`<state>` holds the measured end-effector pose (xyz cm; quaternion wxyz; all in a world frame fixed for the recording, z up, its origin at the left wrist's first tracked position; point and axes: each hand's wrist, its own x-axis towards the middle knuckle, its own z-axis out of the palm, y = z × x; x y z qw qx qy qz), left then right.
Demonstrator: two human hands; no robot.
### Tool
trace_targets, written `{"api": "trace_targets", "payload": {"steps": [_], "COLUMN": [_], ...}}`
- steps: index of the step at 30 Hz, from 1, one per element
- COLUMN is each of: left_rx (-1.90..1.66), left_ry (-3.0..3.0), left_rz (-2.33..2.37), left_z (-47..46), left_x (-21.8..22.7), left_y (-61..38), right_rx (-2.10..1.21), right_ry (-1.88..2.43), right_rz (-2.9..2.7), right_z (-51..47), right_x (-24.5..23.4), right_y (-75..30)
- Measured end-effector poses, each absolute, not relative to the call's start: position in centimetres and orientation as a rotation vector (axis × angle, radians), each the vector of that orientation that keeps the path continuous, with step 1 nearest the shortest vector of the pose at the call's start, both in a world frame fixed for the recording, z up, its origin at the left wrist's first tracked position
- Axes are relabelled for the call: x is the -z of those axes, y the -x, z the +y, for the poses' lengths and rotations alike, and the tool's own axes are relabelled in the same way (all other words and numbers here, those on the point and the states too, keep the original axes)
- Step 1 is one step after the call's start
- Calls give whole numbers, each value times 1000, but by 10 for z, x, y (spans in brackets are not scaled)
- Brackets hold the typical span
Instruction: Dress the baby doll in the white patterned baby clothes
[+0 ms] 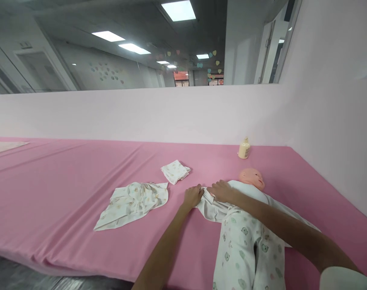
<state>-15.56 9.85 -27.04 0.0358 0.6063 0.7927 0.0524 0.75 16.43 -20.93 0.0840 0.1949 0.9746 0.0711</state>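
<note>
A baby doll (252, 179) lies on its back on the pink mat (65, 193), dressed in a white printed romper (246, 245). My left hand (193, 196) is closed on the end of the romper's sleeve (205, 204), which is stretched out to the doll's side. My right hand (221, 190) is closed on the same sleeve a little nearer the doll's shoulder. The two hands almost touch.
A loose printed garment (132, 203) lies spread on the mat left of my hands. A small folded cloth (175, 171) lies behind it. A cream bottle (244, 148) stands by the pink wall (171, 117) at the back. The mat's front edge runs low at left.
</note>
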Motion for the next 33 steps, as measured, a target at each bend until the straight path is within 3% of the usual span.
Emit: {"api": "trace_targets", "payload": {"steps": [12, 23, 27, 30, 33], "left_rx": [-300, -703, -855, -951, -1014], "left_ry": [-1742, -1560, -1463, -1471, -1594], "left_rz": [2384, 2050, 1982, 1999, 2033], "left_z": [102, 92, 82, 75, 71], "left_x": [266, 239, 228, 214, 189], "left_y": [160, 167, 174, 167, 138], "right_rx": [-417, -215, 39, 381, 571], "right_ry": [-685, -509, -574, -990, -2267], "right_rz": [3114, 3150, 3304, 3502, 3162], "right_z": [159, 142, 125, 114, 111], "right_x": [174, 208, 196, 189, 207], "right_y": [-55, -14, -37, -105, -204]}}
